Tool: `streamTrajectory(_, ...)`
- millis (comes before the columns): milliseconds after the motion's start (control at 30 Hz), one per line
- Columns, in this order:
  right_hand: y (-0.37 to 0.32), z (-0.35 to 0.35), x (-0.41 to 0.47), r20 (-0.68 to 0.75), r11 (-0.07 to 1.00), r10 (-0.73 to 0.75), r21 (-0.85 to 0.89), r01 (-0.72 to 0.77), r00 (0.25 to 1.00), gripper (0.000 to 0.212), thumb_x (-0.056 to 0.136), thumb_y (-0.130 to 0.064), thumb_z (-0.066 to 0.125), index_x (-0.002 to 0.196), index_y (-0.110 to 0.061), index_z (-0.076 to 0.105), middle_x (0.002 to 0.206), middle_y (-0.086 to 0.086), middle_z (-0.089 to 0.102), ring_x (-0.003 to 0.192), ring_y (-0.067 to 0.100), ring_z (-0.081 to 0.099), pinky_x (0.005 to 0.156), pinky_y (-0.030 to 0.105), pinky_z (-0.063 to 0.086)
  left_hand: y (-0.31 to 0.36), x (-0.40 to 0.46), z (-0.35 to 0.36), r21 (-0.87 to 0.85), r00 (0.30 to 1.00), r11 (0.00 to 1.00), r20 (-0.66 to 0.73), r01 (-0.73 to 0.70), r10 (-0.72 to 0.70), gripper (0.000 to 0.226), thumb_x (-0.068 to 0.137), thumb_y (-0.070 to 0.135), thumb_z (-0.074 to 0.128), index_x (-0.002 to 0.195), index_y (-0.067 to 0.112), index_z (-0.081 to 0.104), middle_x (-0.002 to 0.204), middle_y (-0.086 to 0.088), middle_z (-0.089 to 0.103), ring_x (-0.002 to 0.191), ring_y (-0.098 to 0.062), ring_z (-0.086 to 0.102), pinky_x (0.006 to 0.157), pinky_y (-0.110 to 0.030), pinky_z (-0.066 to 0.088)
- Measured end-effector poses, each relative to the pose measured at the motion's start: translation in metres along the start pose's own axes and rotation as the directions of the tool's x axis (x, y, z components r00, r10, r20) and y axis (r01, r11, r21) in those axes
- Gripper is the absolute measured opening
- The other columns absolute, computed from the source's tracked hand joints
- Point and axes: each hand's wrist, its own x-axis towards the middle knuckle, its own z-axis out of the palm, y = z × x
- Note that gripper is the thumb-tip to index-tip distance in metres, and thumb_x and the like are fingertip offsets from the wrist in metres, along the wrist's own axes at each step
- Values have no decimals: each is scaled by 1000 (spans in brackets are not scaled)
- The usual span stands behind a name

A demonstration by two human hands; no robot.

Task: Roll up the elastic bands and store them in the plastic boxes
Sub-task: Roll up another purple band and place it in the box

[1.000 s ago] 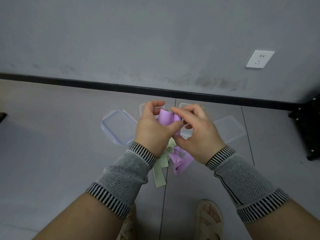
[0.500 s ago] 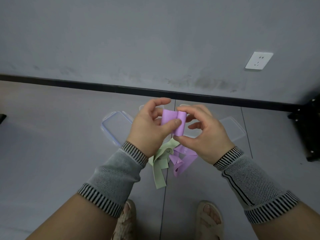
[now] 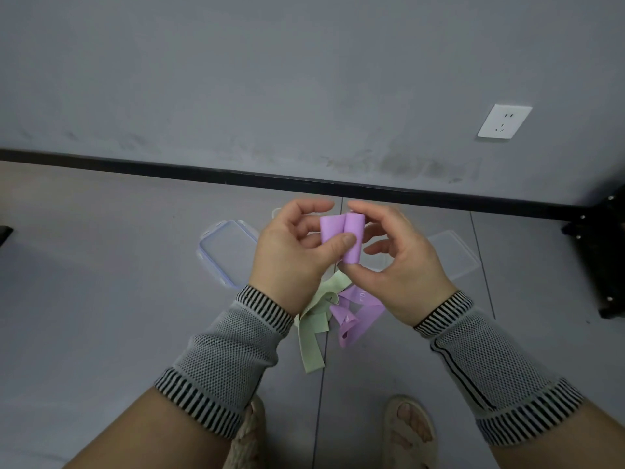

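Both hands [image 3: 341,252] pinch the purple band [image 3: 341,236]; keep the roll tight, edges aligned while winding

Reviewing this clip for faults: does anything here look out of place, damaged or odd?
Nothing stands out. Both hands, left hand and right hand, hold the rolled purple elastic band; loose green and purple bands lie tangled on the floor, awaiting rolling.

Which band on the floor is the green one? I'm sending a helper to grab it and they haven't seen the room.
Start at the floor tile seam running between the person's wrists. The green band lies loose on it, beside a purple band to its right. It alone is pale green, with one long strip trailing toward the sandals.
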Motion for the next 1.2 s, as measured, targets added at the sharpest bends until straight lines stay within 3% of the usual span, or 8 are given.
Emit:
streamTrajectory(167,1,1,0,-15,1000,-7,-20,7,1000,60,71,-14,80,120,-35,51,104,-11,58,89,9,58,76,21,51,-2,1,-5,-68,999,997,14,36,-35,30,73,-5,72,94,14,62,83,-2,72,76,-14,69,70,-24,57)
streamTrajectory(467,4,3,0,-44,958,-129,-262,113,991,45,75,-34,65,117,-20,59,99,-7,56,82,2,51,69,17,49,-1,-8,3,352,983,923,-34,-158,181,35,73,10,78,85,35,57,83,10,68,75,-2,67,70,-19,56)
streamTrajectory(633,1,2,0,-4,993,-79,-83,78,997,53,74,-29,70,124,-30,54,103,-7,53,86,8,56,73,22,51,8,-3,-5,-9,998,998,22,62,-61,28,75,-4,71,95,13,60,79,-4,71,62,-10,67,56,-18,52)
streamTrajectory(733,-3,1,0,15,997,-77,-23,77,997,55,72,-34,68,124,-36,50,105,-9,53,86,8,57,74,19,50,7,0,-12,-126,988,985,109,121,-108,29,78,-8,65,100,9,59,70,-2,71,52,-7,62,49,-15,46)
streamTrajectory(833,-1,1,0,7,997,-59,-51,59,998,52,71,-28,74,119,-34,55,104,-8,54,85,8,57,74,20,50,5,0,-10,-52,991,995,110,83,-77,29,79,-8,65,99,14,60,74,-1,73,60,-9,67,56,-17,52)
streamTrajectory(1000,4,4,-2,19,978,-17,-208,21,1000,49,69,-20,77,115,-24,59,101,-12,52,83,-1,52,70,19,49,-5,-3,-1,302,995,952,100,-58,29,41,77,7,74,101,34,54,90,5,72,82,-4,69,76,-22,56)
streamTrajectory(1067,3,5,-1,29,984,-4,-179,9,1000,50,69,-20,77,115,-27,57,103,-11,53,84,1,53,70,18,49,-5,-2,-2,267,995,963,97,-31,5,42,77,6,74,102,33,54,88,5,72,81,-6,70,74,-23,56)
streamTrajectory(1200,-2,1,-1,75,999,43,25,-45,996,59,69,-16,79,113,-42,50,109,-10,53,89,10,57,75,24,52,2,0,-9,-1,983,996,164,85,-84,41,78,-7,66,108,19,54,79,0,74,72,-12,71,64,-23,56)
